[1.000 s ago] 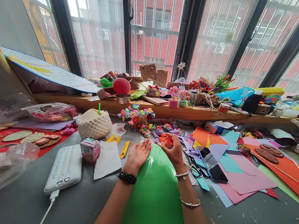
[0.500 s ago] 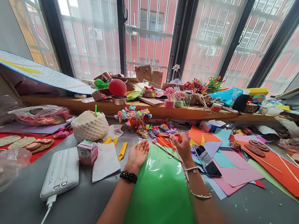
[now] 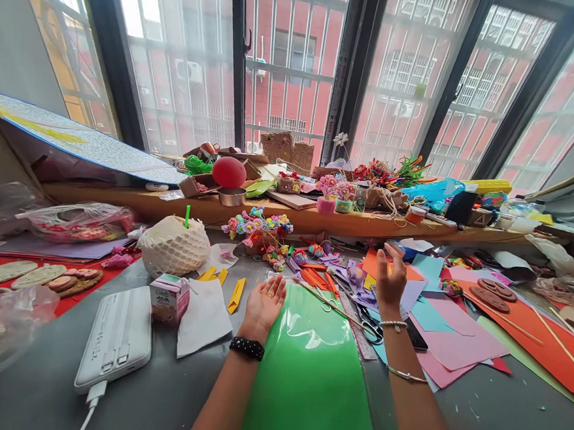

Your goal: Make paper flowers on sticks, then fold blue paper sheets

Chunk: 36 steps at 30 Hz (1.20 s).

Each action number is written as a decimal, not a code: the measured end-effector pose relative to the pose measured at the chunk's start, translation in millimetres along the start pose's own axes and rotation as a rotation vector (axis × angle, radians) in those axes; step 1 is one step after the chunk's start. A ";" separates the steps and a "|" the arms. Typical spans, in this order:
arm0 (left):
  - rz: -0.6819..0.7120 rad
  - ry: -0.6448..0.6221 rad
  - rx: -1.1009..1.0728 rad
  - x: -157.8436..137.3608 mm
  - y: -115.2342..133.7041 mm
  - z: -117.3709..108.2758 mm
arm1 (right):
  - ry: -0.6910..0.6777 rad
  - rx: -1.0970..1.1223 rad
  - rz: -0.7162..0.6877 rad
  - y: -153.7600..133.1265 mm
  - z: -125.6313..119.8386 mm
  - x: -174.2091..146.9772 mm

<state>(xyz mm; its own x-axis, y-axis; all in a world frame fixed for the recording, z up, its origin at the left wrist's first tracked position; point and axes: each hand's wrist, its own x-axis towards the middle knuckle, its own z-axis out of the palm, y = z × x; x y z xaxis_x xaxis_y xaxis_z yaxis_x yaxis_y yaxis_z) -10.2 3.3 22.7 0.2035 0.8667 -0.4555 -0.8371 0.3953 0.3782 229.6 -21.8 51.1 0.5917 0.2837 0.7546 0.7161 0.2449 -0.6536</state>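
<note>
Your left hand (image 3: 265, 308) lies palm up at the green sheet (image 3: 309, 387) on the table (image 3: 166, 403), fingers slightly apart; your right hand (image 3: 391, 284), fingers curled but apart, is near the orange paper (image 3: 411, 273).

— Lower left, power bank (image 3: 117, 337), cable (image 3: 89, 416) in!
— And the carton (image 3: 169, 300), right beside it!
— Above them, coconut (image 3: 175, 252), green straw (image 3: 187, 216) up!
— And windows (image 3: 185, 51) all across the top, red ball (image 3: 229, 172) below!

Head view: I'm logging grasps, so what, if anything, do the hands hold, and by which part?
Nothing visible is held: the left hand lies open, palm up, by the green sheet; the right hand is loosely open too.
</note>
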 end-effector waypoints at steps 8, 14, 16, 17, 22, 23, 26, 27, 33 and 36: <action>0.316 -0.012 0.515 -1.9 -4.7 4.6 | -0.317 -0.056 0.208 -12.3 3.5 -35.8; 0.892 -0.112 1.844 -1.1 -21.1 -7.1 | -0.971 -0.337 -0.031 -27.8 21.6 -75.8; 0.911 -0.093 2.124 -0.8 -28.2 -14.5 | -1.047 -0.452 -0.072 -29.6 25.0 -82.8; 0.895 -0.086 2.218 -0.5 -31.1 -17.8 | -1.077 -0.492 -0.089 -30.1 26.8 -84.6; 0.833 -0.115 2.396 0.5 -36.4 -27.1 | -1.121 -0.617 -0.143 -29.3 37.3 -82.8; 0.831 -0.118 2.411 -0.2 -36.0 -27.9 | -1.125 -0.631 -0.148 -28.2 39.4 -81.6; 0.832 -0.123 2.443 -4.7 -34.1 -30.6 | -1.122 -0.654 -0.145 -23.6 45.1 -78.1; 0.830 -0.124 2.451 -6.7 -33.4 -32.1 | -1.120 -0.655 -0.144 -21.9 46.9 -77.0; 0.832 -0.093 2.485 -21.6 -29.3 -45.8 | -1.090 -0.654 -0.121 -16.3 57.5 -73.2; 0.811 -0.067 2.513 -32.1 -28.0 -46.6 | -1.077 -0.631 -0.106 -19.4 60.7 -73.9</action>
<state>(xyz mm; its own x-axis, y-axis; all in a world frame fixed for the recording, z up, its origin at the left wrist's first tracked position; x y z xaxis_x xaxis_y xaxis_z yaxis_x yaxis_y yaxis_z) -16.9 -49.8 -10.8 0.3666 0.9231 0.1160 0.9187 -0.3788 0.1117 149.5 8.7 4.6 0.1307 0.9757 0.1758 0.9700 -0.0893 -0.2260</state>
